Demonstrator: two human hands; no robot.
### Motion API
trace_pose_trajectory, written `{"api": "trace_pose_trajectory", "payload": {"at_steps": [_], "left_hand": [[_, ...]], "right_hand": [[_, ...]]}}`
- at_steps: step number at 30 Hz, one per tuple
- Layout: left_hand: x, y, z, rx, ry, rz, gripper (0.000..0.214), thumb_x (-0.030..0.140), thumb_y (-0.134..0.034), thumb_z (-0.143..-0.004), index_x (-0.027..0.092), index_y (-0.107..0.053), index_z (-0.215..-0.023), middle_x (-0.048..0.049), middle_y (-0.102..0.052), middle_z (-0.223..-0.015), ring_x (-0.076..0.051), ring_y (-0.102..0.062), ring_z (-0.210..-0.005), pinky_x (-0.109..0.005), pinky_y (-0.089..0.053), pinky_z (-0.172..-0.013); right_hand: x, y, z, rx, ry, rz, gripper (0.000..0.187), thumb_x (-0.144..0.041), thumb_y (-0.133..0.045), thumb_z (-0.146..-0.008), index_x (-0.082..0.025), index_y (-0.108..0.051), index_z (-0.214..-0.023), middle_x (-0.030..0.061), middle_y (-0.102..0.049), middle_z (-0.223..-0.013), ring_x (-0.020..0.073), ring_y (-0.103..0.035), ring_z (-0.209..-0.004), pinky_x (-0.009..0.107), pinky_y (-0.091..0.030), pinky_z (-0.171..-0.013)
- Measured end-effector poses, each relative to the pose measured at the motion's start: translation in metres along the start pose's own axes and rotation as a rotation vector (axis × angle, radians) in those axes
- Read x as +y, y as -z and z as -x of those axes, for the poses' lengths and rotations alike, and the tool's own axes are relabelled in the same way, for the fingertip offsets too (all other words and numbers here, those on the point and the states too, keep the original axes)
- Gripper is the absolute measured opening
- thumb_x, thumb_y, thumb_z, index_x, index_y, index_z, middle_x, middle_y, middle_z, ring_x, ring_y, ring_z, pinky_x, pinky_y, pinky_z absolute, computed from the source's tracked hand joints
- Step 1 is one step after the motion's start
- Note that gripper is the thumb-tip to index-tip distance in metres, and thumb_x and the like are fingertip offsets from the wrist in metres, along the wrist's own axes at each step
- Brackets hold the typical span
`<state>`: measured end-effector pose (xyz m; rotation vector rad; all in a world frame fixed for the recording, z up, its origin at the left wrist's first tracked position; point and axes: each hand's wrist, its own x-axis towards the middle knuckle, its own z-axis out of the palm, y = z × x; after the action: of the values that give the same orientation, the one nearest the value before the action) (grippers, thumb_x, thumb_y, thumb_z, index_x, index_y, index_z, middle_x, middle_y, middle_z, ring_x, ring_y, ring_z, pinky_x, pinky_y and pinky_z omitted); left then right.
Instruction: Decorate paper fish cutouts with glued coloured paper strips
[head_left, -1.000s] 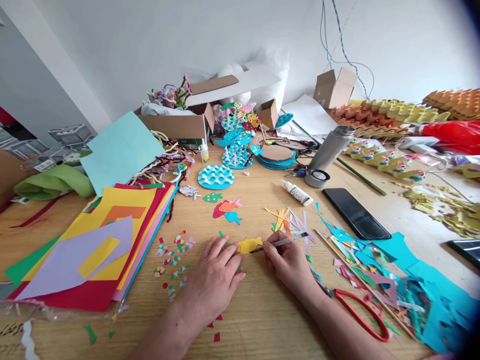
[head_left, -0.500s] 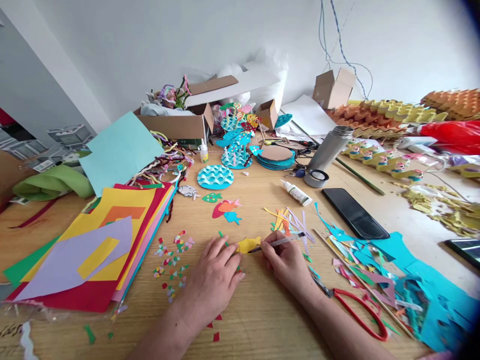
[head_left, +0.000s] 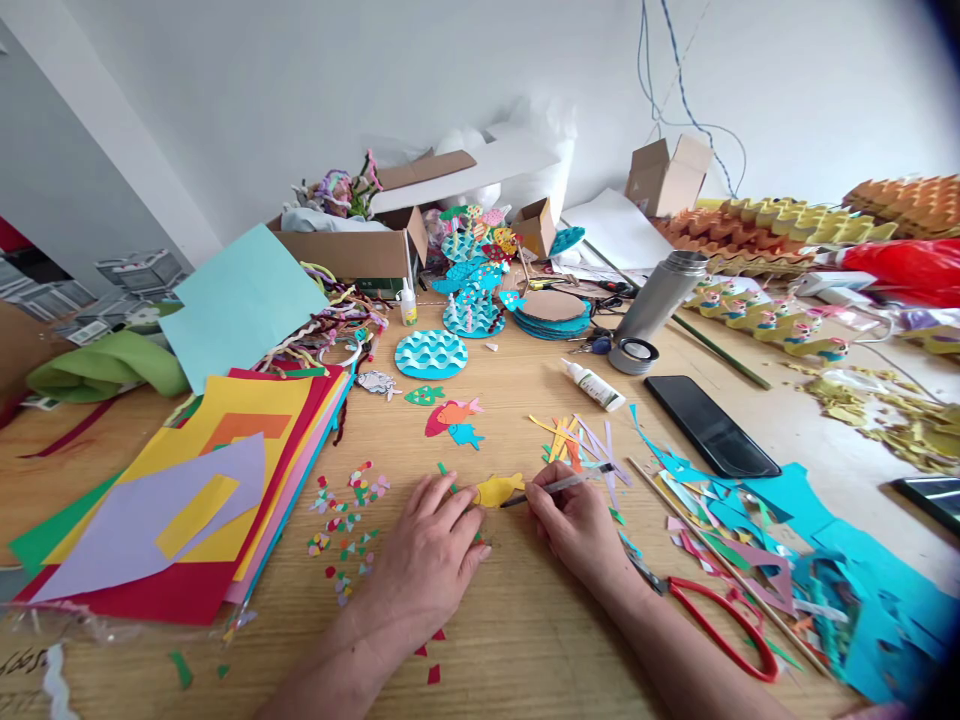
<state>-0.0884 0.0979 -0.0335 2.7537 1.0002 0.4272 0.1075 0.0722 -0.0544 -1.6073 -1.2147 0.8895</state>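
Note:
A yellow paper fish lies on the wooden table between my hands. My left hand rests flat with its fingers stretched out, fingertips pressing the fish's left end. My right hand is closed on a thin pen, whose tip touches the fish's right side. Small coloured paper bits are scattered to the left of my left hand.
A stack of coloured paper sheets lies at left. Red-handled scissors, a wooden stick and blue paper scraps lie at right. A black phone, glue bottle, metal flask, paper fish and cardboard boxes sit behind.
Almost nothing differs; the right hand and pen tip shift slightly over the yellow fish, while the left hand stays pressed on it.

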Motion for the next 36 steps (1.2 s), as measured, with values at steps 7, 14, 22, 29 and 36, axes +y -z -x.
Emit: {"api": "trace_pose_trajectory", "payload": {"at_steps": [7, 14, 22, 29, 36], "left_hand": [[0.0003, -0.0001, 0.0007, 0.001, 0.0, 0.003, 0.027, 0.029, -0.057, -0.088, 0.021, -0.06, -0.114, -0.0032, -0.06, -0.123, -0.027, -0.044, -0.124, -0.049, -0.034, -0.108], [-0.0002, -0.0003, 0.001, 0.011, -0.005, -0.006, 0.027, 0.029, -0.057, -0.088, 0.022, -0.059, -0.114, -0.0032, -0.06, -0.123, -0.026, -0.043, -0.125, -0.048, -0.035, -0.107], [0.0005, 0.0003, 0.0005, 0.004, -0.001, 0.0, 0.028, 0.029, -0.057, -0.088, 0.021, -0.059, -0.115, -0.0035, -0.059, -0.124, -0.027, -0.043, -0.125, -0.049, -0.035, -0.108], [0.0008, 0.0002, 0.0006, 0.02, -0.003, 0.005, 0.028, 0.029, -0.058, -0.087, 0.022, -0.059, -0.114, -0.0043, -0.06, -0.123, -0.026, -0.043, -0.125, -0.049, -0.035, -0.108], [0.0007, 0.0005, 0.0006, 0.005, 0.0, 0.008, 0.027, 0.028, -0.057, -0.087, 0.022, -0.059, -0.113, -0.0032, -0.06, -0.123, -0.026, -0.043, -0.125, -0.048, -0.035, -0.108]], "right_hand": [[-0.0017, 0.0006, 0.0007, 0.005, 0.003, 0.001, 0.018, -0.032, -0.051, -0.083, -0.022, -0.048, -0.069, -0.0044, -0.051, -0.048, 0.0098, -0.043, -0.037, 0.021, -0.029, -0.037], [-0.0039, 0.0006, 0.0017, 0.013, -0.017, -0.035, 0.019, -0.033, -0.053, -0.083, -0.021, -0.047, -0.069, -0.0052, -0.05, -0.047, 0.0086, -0.04, -0.035, 0.021, -0.028, -0.036], [-0.0039, -0.0003, 0.0015, -0.002, -0.008, -0.048, 0.021, -0.037, -0.052, -0.085, -0.021, -0.047, -0.071, -0.0046, -0.05, -0.05, 0.0089, -0.041, -0.037, 0.021, -0.03, -0.036], [-0.0031, -0.0008, 0.0006, -0.006, -0.009, -0.016, 0.023, -0.037, -0.052, -0.085, -0.021, -0.048, -0.07, -0.0041, -0.05, -0.049, 0.0094, -0.042, -0.037, 0.021, -0.03, -0.036], [-0.0035, -0.0003, 0.0009, -0.005, -0.032, -0.012, 0.024, -0.041, -0.052, -0.084, -0.022, -0.048, -0.07, -0.0038, -0.051, -0.048, 0.0099, -0.042, -0.036, 0.022, -0.029, -0.035]]}}
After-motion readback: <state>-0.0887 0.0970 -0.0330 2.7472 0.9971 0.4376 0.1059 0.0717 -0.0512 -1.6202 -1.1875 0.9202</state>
